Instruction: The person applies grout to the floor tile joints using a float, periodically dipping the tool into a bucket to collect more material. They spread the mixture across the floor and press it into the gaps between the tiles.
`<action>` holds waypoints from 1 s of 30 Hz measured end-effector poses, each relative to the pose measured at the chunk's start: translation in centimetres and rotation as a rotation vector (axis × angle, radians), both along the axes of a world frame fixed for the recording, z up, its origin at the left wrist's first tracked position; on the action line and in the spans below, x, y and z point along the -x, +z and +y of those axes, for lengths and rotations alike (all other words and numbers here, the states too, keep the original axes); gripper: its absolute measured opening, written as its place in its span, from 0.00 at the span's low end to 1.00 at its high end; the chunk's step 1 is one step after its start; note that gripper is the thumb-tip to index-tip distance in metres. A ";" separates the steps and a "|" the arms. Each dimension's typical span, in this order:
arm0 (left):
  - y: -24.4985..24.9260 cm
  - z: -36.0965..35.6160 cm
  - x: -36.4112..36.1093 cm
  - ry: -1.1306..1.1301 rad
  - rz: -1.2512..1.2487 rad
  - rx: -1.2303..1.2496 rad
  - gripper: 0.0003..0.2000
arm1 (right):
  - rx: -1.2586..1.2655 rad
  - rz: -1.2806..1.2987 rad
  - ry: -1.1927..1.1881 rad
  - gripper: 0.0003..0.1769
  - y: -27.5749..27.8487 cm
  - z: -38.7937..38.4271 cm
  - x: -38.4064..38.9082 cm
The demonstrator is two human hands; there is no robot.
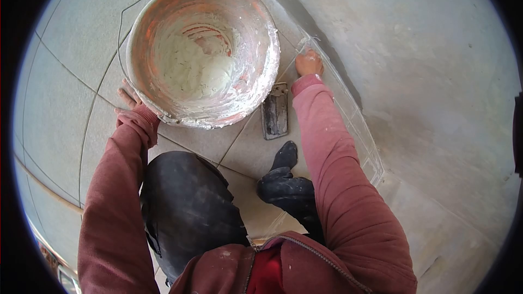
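Note:
An orange bucket (pixel 256 76) coated in whitish paste stands on the tiled floor before me, its wire handle (pixel 121 38) hanging over the left side. Inside lies a pale, wet mix (pixel 190 71). My left hand (pixel 128 98) rests on the tiles at the bucket's lower left, fingers spread, partly hidden by the rim. At the foot of the wall, my right hand (pixel 309 63) is closed against the tile edge; whatever it may hold is hidden. Between the bucket and my right sleeve lies a flat, grey, paste-smeared rectangular tool (pixel 275 111), touched by neither hand.
A smooth grey wall (pixel 430 76) rises on the right, with a darker strip low along it. White smears (pixel 362 136) run along the floor's edge there. Large pale tiles (pixel 65 92) with dark joints extend left. My shoe (pixel 285 155) is planted below the flat tool.

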State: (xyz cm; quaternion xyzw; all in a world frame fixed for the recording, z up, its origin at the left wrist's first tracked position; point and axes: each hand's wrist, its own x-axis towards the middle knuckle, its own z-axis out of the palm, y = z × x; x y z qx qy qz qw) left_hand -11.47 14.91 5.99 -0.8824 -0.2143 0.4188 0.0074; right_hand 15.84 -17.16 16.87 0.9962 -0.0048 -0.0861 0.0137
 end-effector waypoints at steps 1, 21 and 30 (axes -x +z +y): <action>0.0 0.0 0.0 -0.002 0.006 -0.001 0.39 | -0.011 -0.008 -0.002 0.24 0.0 0.1 0.4; -1.7 -0.4 0.0 0.088 -0.039 -0.069 0.39 | -0.326 -0.050 0.058 0.22 -0.8 -2.3 -1.9; -1.6 -0.2 0.0 0.076 -0.101 -0.049 0.38 | -0.372 -0.186 0.106 0.18 -3.8 -4.1 -2.2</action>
